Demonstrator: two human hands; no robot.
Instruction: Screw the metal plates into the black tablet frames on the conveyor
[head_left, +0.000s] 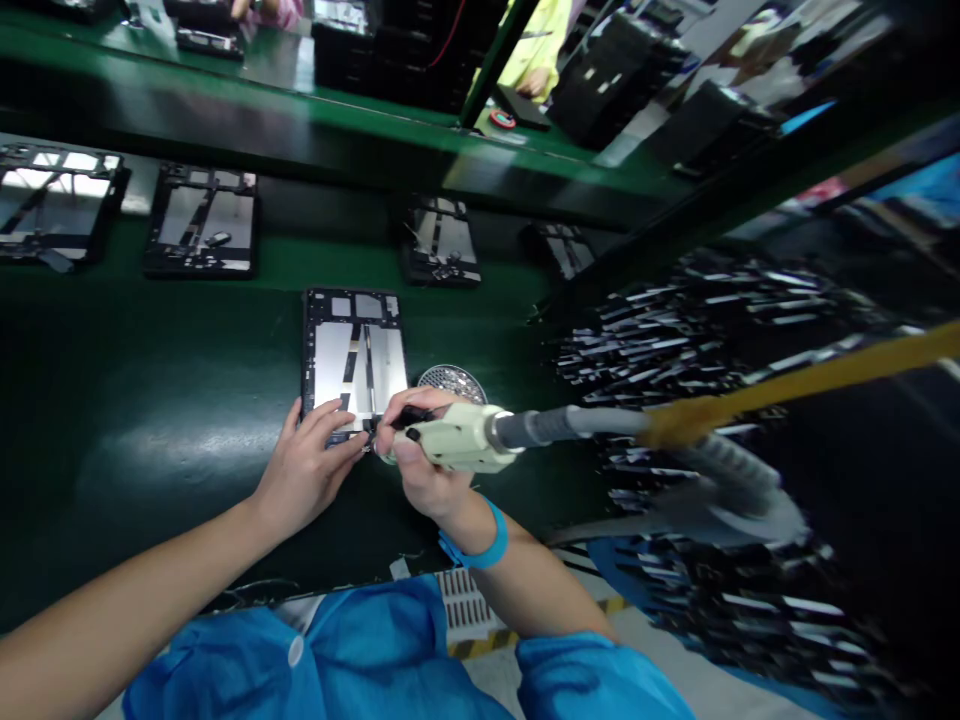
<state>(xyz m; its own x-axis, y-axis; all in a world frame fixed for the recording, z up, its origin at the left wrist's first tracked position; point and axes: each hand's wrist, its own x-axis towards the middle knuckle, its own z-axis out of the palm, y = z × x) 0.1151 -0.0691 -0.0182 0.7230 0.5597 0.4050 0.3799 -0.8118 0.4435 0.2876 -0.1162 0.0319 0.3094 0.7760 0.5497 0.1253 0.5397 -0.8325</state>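
A black tablet frame with a silver inner plate [354, 350] lies on the green conveyor belt [150, 400] in front of me. My left hand [309, 470] rests on its near left corner, fingers pinched at the lower edge. My right hand [424, 465] is wrapped around a pale electric screwdriver [459, 438], whose tip points at the frame's near edge beside my left fingertips. A grey hose and yellow cable [675, 420] run from the tool to the right. What my left fingers pinch is too small to see.
A round dish of small screws [452, 381] sits just right of the frame. More frames [201, 220] [52, 200] [441, 242] lie farther along the belt. Stacked black parts [705, 330] fill the right side. Other people's hands work at the back [534, 80].
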